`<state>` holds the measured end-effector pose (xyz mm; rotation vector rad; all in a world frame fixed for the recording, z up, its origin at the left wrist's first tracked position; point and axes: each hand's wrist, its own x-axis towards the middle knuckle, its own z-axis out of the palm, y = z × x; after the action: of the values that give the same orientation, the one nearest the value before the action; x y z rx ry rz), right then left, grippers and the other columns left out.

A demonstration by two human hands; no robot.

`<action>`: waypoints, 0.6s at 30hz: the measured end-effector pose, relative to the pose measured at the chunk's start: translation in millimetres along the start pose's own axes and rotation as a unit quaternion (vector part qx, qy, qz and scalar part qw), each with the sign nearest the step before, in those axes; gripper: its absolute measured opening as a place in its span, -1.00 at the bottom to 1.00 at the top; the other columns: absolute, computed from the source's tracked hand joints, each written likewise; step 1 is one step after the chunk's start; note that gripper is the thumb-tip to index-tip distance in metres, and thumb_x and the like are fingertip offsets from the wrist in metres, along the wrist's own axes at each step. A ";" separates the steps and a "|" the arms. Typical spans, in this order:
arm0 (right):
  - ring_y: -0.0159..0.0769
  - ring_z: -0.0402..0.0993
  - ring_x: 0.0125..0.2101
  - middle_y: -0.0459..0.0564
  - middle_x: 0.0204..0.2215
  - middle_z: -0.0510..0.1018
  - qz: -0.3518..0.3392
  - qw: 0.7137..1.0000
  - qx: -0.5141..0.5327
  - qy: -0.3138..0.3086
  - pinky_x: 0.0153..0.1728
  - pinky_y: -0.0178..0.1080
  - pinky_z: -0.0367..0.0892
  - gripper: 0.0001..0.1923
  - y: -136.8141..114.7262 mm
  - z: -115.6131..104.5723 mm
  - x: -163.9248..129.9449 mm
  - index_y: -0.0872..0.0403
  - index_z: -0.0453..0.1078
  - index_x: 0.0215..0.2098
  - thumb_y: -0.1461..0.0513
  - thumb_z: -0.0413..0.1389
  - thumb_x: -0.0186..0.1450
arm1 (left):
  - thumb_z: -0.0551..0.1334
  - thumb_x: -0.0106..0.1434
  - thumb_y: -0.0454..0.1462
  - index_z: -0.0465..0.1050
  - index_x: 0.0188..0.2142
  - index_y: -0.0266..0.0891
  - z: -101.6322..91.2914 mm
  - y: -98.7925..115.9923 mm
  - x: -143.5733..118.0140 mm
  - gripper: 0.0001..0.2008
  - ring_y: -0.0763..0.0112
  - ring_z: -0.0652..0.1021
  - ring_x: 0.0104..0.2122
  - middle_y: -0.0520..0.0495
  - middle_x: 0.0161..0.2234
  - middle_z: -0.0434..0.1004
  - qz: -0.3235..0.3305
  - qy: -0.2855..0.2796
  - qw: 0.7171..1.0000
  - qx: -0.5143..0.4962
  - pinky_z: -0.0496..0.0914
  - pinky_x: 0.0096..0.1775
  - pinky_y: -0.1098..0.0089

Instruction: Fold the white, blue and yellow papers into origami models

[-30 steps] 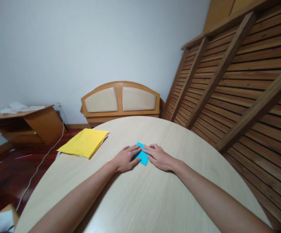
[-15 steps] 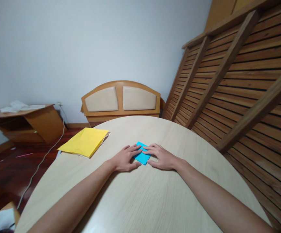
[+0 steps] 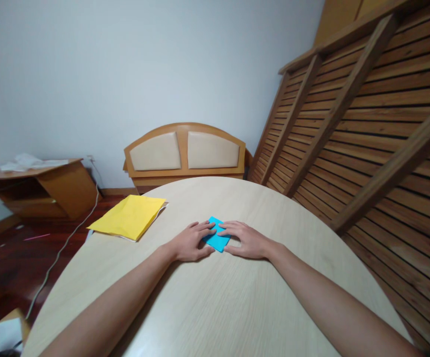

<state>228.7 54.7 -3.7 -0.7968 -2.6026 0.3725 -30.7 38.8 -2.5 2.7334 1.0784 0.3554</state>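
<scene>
A small folded blue paper (image 3: 217, 240) lies flat on the round light-wood table (image 3: 215, 307). My left hand (image 3: 190, 242) rests palm down on the paper's left edge, fingers pointing right. From the other side, my right hand (image 3: 245, 239) presses its fingertips on the paper's right and upper edge. The fingertips of both hands nearly meet above the paper. Only the paper's middle and its far corner show between them.
A stack of yellow paper (image 3: 129, 217) lies at the table's far left edge. Behind the table stand a padded wooden headboard (image 3: 184, 153) and a slatted wooden frame (image 3: 363, 129) leaning on the right. A low wooden cabinet (image 3: 40, 188) and a cable are on the floor, left.
My right hand has slid slightly right and back, uncovering more of the blue paper's right edge. My left hand stays put.
</scene>
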 end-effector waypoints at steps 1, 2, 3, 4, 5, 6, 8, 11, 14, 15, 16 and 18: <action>-0.07 0.25 0.23 0.08 0.21 0.40 -0.001 1.000 0.001 0.003 0.26 0.03 0.11 -0.53 -0.3 0.1 0.3 -0.03 0.44 0.10 0.00 0.18 0.27 | 0.18 0.29 -0.03 0.24 0.27 -0.22 0.2 -0.2 0.0 -0.39 0.06 0.18 0.33 -0.25 0.31 0.21 0.001 0.001 1.000 -0.001 0.08 0.28 -0.03; -0.07 0.26 0.23 0.08 0.20 0.41 -0.001 1.000 0.002 0.005 0.26 0.03 0.11 -0.54 -0.9 0.1 0.5 -0.02 0.45 0.09 0.00 0.19 0.28 | 0.18 0.29 -0.03 0.24 0.26 -0.22 0.5 -0.4 -0.1 -0.39 0.06 0.18 0.33 -0.25 0.31 0.21 0.002 0.002 1.000 0.000 0.07 0.28 -0.02; -0.07 0.27 0.22 0.09 0.19 0.42 -0.002 1.000 0.003 0.007 0.26 0.03 0.11 -0.54 -1.5 0.0 0.7 -0.02 0.46 0.09 0.01 0.19 0.28 | 0.18 0.30 -0.02 0.24 0.26 -0.23 0.7 -0.5 -0.1 -0.39 0.06 0.18 0.33 -0.25 0.31 0.21 0.003 0.002 1.000 0.000 0.08 0.28 -0.02; -0.07 0.28 0.21 0.09 0.19 0.43 -0.004 1.000 0.004 0.007 0.26 0.03 0.11 -0.55 -2.2 -0.1 0.8 -0.01 0.46 0.08 0.01 0.19 0.28 | 0.18 0.30 -0.01 0.24 0.27 -0.22 0.7 -0.5 0.0 -0.38 0.05 0.18 0.33 -0.25 0.31 0.20 0.003 0.002 1.000 0.001 0.08 0.28 -0.02; -0.07 0.28 0.21 0.08 0.18 0.43 -0.005 1.000 0.006 0.007 0.25 0.03 0.12 -0.56 -2.9 -0.3 0.9 -0.01 0.47 0.07 0.01 0.19 0.28 | 0.17 0.30 0.01 0.23 0.27 -0.22 0.6 -0.3 0.2 -0.37 0.04 0.18 0.33 -0.25 0.31 0.19 0.003 0.003 1.000 0.002 0.08 0.28 -0.03; -0.07 0.29 0.21 0.08 0.18 0.44 -0.005 1.000 0.009 0.008 0.25 0.03 0.12 -0.56 -3.3 -0.5 1.0 -0.01 0.47 0.06 0.01 0.20 0.27 | 0.16 0.31 0.02 0.23 0.27 -0.21 0.2 0.0 0.4 -0.38 0.04 0.18 0.32 -0.24 0.31 0.20 0.003 0.005 1.000 0.004 0.08 0.28 -0.04; -0.05 0.29 0.20 0.08 0.18 0.44 -0.001 1.000 0.015 0.011 0.25 0.04 0.13 -0.57 -3.6 -0.5 1.1 -0.01 0.48 0.04 0.02 0.20 0.27 | 0.11 0.36 0.00 0.26 0.25 -0.20 -1.5 1.2 1.4 -0.44 0.05 0.23 0.30 -0.22 0.29 0.24 0.003 0.012 1.000 0.005 0.11 0.26 -0.02; -0.07 0.33 0.18 0.09 0.13 0.48 0.000 1.000 0.023 0.014 0.22 0.03 0.16 -0.65 -2.6 0.2 1.9 0.01 0.51 -0.03 0.05 0.19 0.27 | 0.01 0.42 -0.09 0.38 0.16 -0.20 -4.4 2.9 3.1 -0.57 0.13 0.37 0.19 -0.19 0.19 0.39 0.003 0.032 0.999 0.002 0.21 0.22 0.08; -0.11 0.41 0.10 0.06 0.04 0.55 -0.015 0.999 0.033 0.020 0.18 -0.01 0.21 -0.74 -1.7 0.9 3.8 0.01 0.53 -0.10 0.11 0.19 0.27 | 0.00 0.42 -0.15 0.44 0.09 -0.19 -4.5 2.3 4.0 -0.61 0.18 0.44 0.09 -0.17 0.10 0.46 0.000 0.054 0.998 -0.011 0.28 0.17 0.14; -0.12 0.43 0.08 0.05 0.02 0.57 -0.020 0.999 0.036 0.022 0.17 -0.02 0.23 -0.76 -1.8 0.8 4.5 0.01 0.52 -0.12 0.13 0.20 0.27 | 0.02 0.40 -0.16 0.44 0.10 -0.19 -3.6 1.5 4.0 -0.61 0.17 0.44 0.10 -0.17 0.11 0.46 -0.001 0.057 0.998 -0.013 0.27 0.17 0.13; -0.12 0.45 0.06 0.05 -0.01 0.58 -0.025 0.999 0.041 0.023 0.16 -0.02 0.24 -0.78 -2.4 0.6 5.2 0.01 0.52 -0.13 0.15 0.19 0.27 | 0.05 0.38 -0.16 0.42 0.12 -0.18 -2.4 0.4 3.8 -0.60 0.15 0.42 0.13 -0.17 0.14 0.43 -0.005 0.057 0.998 -0.012 0.26 0.19 0.11; -0.14 0.46 0.02 0.03 -0.06 0.60 -0.031 0.998 0.048 0.025 0.13 -0.04 0.26 -0.81 -4.3 -0.1 5.9 0.01 0.52 -0.15 0.19 0.18 0.27 | 0.10 0.34 -0.14 0.35 0.19 -0.17 0.4 -2.0 3.5 -0.54 0.08 0.34 0.20 -0.16 0.23 0.35 -0.017 0.046 0.999 -0.003 0.19 0.23 0.06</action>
<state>222.2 54.7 -0.4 -0.6841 -2.5361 0.4496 -29.4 42.6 -2.9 2.7150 1.1422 0.4830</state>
